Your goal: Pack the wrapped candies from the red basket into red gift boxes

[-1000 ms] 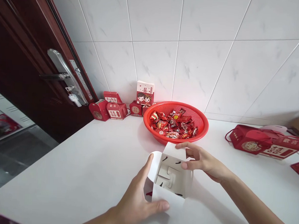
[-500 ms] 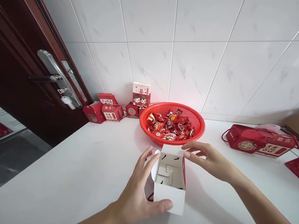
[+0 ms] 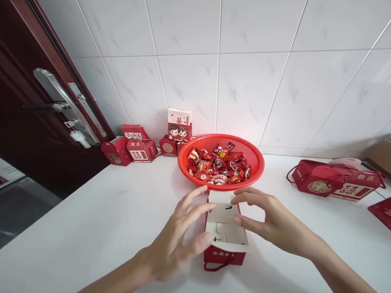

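A small red candy box [image 3: 224,256] with a white inside stands on the table with its top open. A dark red cord hangs on its near side, and several dark cord ends poke into its inside. My left hand [image 3: 177,239] is at the box's left edge, fingers spread, thumb near the front left corner. Over the right and far edge is my right hand [image 3: 270,218], its fingers apart and its thumb over the opening. Whether its fingertips touch the cardboard I cannot tell. Just behind the box sits a red plastic basket [image 3: 220,186] of wrapped candies [image 3: 219,165].
Several folded red boxes [image 3: 143,151] stand at the back left against the tiled wall, near a door handle [image 3: 61,106]. More red boxes [image 3: 321,181] with cords are on the right, beside a flat red piece [image 3: 388,212] and a cardboard carton [image 3: 388,159].
The near white flap has swung out of the way, showing the red front and cord. My left thumb has come off that flap. The view has shifted slightly to the right.
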`<state>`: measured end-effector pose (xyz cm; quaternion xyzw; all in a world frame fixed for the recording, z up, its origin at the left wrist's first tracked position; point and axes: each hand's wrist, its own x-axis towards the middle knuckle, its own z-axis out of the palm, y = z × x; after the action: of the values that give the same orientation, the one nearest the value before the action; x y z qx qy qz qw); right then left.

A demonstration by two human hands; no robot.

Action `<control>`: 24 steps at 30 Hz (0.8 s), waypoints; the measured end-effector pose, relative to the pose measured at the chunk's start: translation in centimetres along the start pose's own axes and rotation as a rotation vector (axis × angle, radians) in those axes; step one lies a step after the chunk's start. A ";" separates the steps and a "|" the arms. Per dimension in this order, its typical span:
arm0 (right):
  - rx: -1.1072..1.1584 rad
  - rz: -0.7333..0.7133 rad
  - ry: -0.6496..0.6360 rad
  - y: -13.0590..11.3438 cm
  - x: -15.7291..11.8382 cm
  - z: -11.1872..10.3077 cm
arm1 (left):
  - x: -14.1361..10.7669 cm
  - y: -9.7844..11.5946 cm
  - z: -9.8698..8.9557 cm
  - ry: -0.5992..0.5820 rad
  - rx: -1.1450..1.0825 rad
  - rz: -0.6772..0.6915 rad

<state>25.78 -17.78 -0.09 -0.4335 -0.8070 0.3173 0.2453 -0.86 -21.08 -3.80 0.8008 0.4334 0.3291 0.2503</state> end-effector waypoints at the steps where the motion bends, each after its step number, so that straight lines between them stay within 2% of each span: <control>1: 0.015 -0.006 0.017 0.1 0.1 -0.1 | 0.7 -0.1 -0.5 0.020 -0.006 0.018; 4: 0.082 -0.039 0.107 0.4 0.4 -0.3 | 4.0 -0.9 -2.2 0.093 0.003 0.051; 6: 0.120 -0.067 0.159 0.6 0.6 -0.5 | 6.9 -1.7 -3.3 0.120 0.006 0.016; 10: 0.120 -0.131 0.138 1.1 0.9 -0.3 | 12.9 -3.4 -4.7 -0.038 0.121 -0.076; 11: 0.105 -0.145 0.114 1.2 0.9 -0.1 | 14.1 -3.8 -4.8 -0.111 0.159 -0.101; 14: 0.038 -0.166 0.033 1.3 0.9 0.6 | 17.3 -4.8 -4.3 -0.388 0.320 -0.158; 17: -0.011 -0.175 -0.034 1.1 0.7 1.3 | 19.5 -5.5 -3.0 -0.647 0.560 -0.214; 19: -0.037 -0.195 -0.045 0.6 0.5 1.7 | 20.6 -5.9 -2.0 -0.720 0.652 -0.229; 24: -0.166 -0.348 0.028 -1.3 -0.5 3.0 | 22.4 -6.3 -0.3 -0.749 0.784 -0.220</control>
<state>23.26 -19.66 -1.22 -0.3104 -0.8897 0.1963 0.2712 4.74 1.33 -1.01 0.8462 0.4860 -0.1924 0.1035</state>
